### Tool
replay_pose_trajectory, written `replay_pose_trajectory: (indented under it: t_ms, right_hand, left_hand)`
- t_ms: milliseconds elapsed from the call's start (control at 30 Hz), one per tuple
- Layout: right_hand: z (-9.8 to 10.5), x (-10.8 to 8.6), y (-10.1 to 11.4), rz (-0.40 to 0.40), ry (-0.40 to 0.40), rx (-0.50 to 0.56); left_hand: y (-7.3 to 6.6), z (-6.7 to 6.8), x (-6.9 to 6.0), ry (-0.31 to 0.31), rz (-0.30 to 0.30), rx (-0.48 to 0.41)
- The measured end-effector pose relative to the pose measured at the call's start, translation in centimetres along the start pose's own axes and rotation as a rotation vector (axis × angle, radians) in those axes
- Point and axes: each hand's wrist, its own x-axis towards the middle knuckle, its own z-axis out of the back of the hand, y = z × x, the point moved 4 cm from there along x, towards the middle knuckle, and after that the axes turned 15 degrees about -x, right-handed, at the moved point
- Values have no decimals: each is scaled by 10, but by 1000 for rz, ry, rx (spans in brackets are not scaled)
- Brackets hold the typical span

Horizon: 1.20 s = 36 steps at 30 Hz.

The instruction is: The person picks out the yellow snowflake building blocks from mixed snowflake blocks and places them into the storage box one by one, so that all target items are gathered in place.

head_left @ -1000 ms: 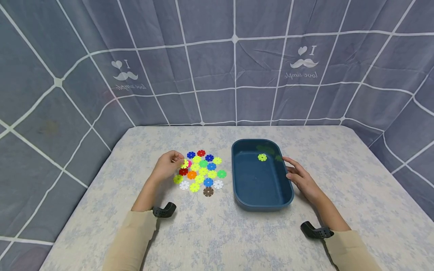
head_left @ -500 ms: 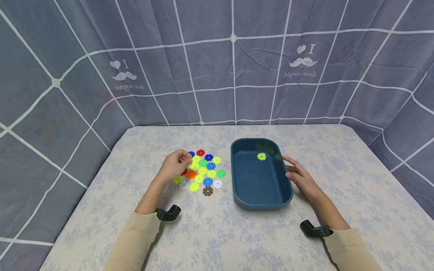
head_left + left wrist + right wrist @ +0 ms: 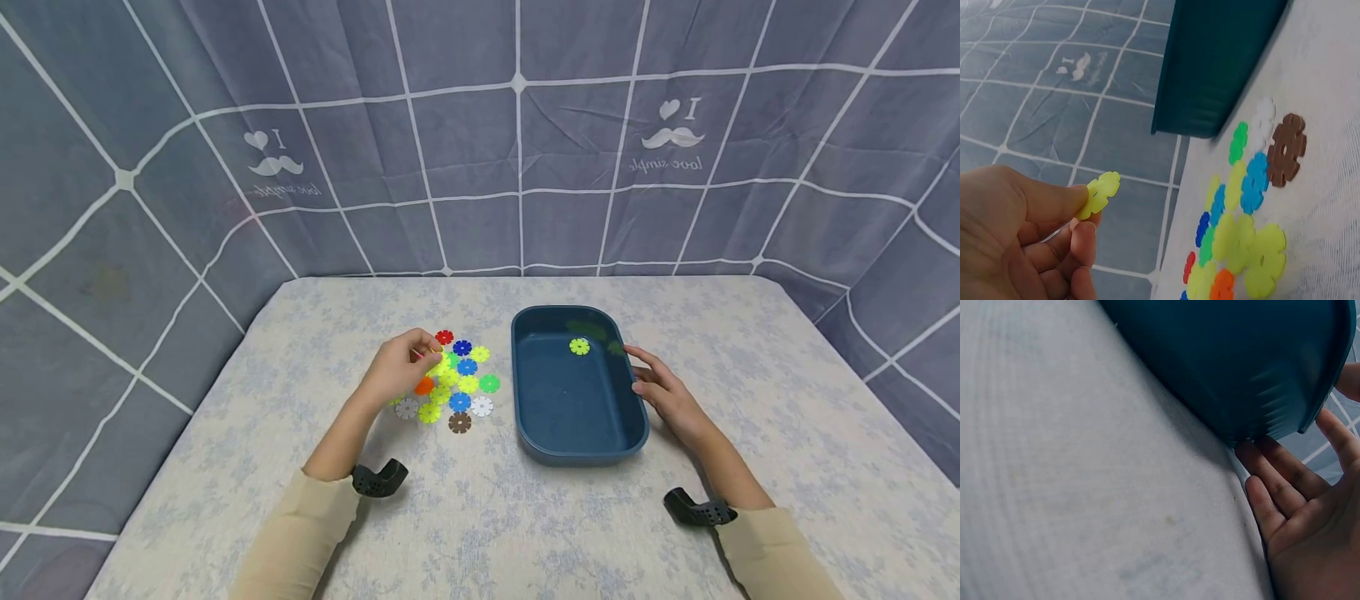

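Far left: beige fabric sleeve [image 3: 300,533], then curved black wrist device [image 3: 382,477], then left hand [image 3: 401,367]. Its fingers are closed, thumb and forefinger pinching a thin yellow plastic-looking notched disc [image 3: 1105,189] by the edge; remaining fingers curled below. Disc is up off the white-and-blue patterned cloth-covered counter [image 3: 480,517], over the left part of the loose spread of multicoloured notched discs [image 3: 468,383]. Left hand hides some of them.

Around it: orange disc [image 3: 423,389] just beside the thumb side; white disc [image 3: 402,409] below that; red disc [image 3: 444,334] at the far edge; brown disc [image 3: 454,424] nearest the wearer; green disc [image 3: 490,387] rightmost.

Next right: dark teal rounded-rectangular plastic bin [image 3: 577,408], upright on the counter, apart from the spread. One yellow-green notched disc [image 3: 580,350] lies inside, toward the far end.

Right hand [image 3: 671,402]: fingers spread and slightly bent, touching the bin's right outer wall and rim, not wrapped round it.
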Motion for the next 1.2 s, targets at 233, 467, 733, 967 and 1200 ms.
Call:
replay_pose_trajectory:
  t_ms: [233,467,733,967,1200]
  right_hand:
    - [1,1,1,16,0,6]
    - [-2,1,-1,22,13,17]
    - [-3,1,-1,14,11,11]
    - [-2,1,0,-3,1,1]
    - [-1,0,1,2,-1,7]
  left_hand:
    - [-10,-8,-4,27,-53,14]
    - [-10,-17,-8,53,-48,12]
    - [-19,-33,2,133,-91,10]
    - [-35,-50,21,180,-97,-27]
    - [-51,-70,34,204,-117,-53]
